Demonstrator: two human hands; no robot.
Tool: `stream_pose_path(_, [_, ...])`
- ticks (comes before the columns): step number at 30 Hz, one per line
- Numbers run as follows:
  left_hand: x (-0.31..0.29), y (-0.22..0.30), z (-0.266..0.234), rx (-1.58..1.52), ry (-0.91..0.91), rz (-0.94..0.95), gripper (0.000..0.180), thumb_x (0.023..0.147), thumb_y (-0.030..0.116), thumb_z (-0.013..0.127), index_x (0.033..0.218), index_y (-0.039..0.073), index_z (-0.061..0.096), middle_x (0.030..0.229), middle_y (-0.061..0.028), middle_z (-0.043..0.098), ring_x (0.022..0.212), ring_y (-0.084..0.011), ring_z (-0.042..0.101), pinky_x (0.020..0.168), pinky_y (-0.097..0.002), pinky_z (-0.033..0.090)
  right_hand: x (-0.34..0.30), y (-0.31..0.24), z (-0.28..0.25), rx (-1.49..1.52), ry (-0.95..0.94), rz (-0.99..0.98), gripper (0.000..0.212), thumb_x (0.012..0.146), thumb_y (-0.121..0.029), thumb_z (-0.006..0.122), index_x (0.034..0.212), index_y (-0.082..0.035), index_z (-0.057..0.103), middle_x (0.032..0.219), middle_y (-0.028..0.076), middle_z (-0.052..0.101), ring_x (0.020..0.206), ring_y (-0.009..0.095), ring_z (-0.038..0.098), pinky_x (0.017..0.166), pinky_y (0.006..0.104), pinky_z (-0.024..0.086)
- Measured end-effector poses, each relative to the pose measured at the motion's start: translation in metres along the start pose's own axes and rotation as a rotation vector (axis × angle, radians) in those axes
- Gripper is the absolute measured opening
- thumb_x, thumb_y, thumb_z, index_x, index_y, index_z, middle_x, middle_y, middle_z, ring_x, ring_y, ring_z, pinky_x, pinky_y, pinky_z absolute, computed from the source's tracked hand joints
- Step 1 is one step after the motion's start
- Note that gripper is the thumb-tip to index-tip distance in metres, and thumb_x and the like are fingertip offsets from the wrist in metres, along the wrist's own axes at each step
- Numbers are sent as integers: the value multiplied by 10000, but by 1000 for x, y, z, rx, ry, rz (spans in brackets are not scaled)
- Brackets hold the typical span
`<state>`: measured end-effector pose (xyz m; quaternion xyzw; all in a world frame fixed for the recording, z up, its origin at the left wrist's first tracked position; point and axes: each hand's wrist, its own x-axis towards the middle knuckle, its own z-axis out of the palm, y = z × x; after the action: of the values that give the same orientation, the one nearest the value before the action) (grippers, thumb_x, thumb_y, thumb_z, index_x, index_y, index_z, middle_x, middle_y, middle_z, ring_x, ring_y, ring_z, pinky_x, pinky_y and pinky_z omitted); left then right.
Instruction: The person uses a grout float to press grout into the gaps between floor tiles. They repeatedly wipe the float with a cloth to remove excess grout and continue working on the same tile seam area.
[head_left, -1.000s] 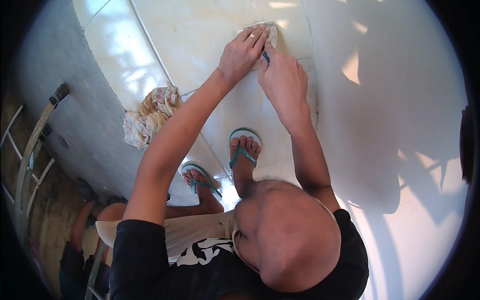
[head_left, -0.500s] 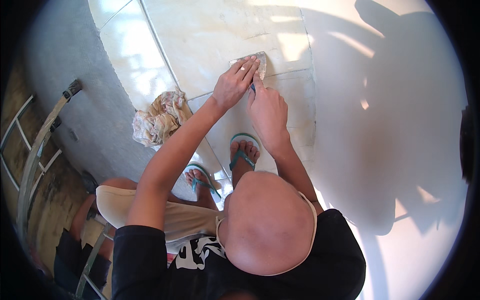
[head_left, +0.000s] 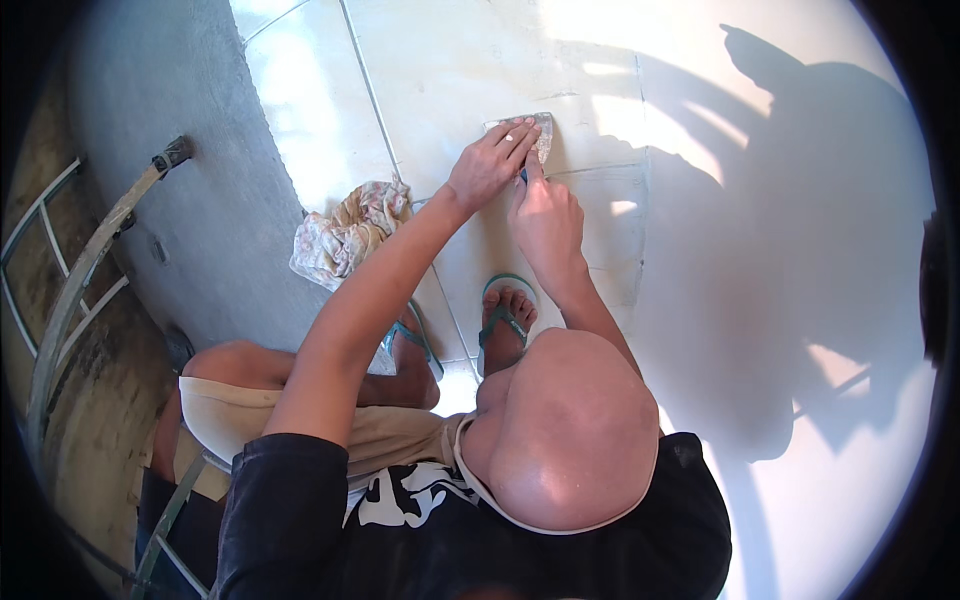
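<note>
My right hand is closed around the handle of a putty knife, its forefinger stretched toward the blade. Only a bit of the blue handle shows between my hands. The wide, smeared metal blade lies against the pale floor tiles, just past a grout line. My left hand presses from above, its fingers laid flat across the blade. A pale spot marks one of its fingers. Beside my left forearm is a crumpled, flower-patterned cloth.
My feet in green-strapped flip-flops stand on the tiles below my hands. Grey concrete borders the tiles at left. A metal frame with a curved bar stands at far left. A smooth white surface with shadows lies at right.
The whole view has shifted, so tiles, cloth and hands appear farther right. Both hands keep the same hold, with the blade slightly nearer to me against the tiles.
</note>
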<state>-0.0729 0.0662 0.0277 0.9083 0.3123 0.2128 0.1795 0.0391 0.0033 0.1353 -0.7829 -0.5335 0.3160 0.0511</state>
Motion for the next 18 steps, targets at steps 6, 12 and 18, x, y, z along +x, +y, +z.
stream_pose_path(6, [46, -42, 1, 11, 20, -18, 566, 834, 112, 747, 1390, 47, 659, 1374, -101, 708, 1235, -281, 685, 924, -350, 634, 47, -15, -20, -20, 59, -28, 557, 967, -113, 603, 1478, 96, 532, 843, 287, 723, 788, 450, 749, 697, 534, 604])
stream_pose_path(12, [54, 27, 5, -139, 111, 73, 559, 818, 77, 715, 1375, 48, 674, 1372, -87, 714, 1244, -268, 683, 967, -351, 614, -15, 16, -50, -57, 142, 166, 505, 1024, -237, 614, 1455, 26, 591, 930, 275, 746, 880, 458, 744, 784, 545, 591])
stream_pose_path(18, [70, 82, 34, -69, -30, 224, 535, 887, 92, 647, 1413, -6, 628, 1461, -133, 647, 1360, -283, 613, 1048, -344, 577, -51, 93, -64, -109, 215, 125, 560, 1007, -255, 635, 1485, 30, 569, 964, 241, 753, 859, 440, 745, 776, 535, 600])
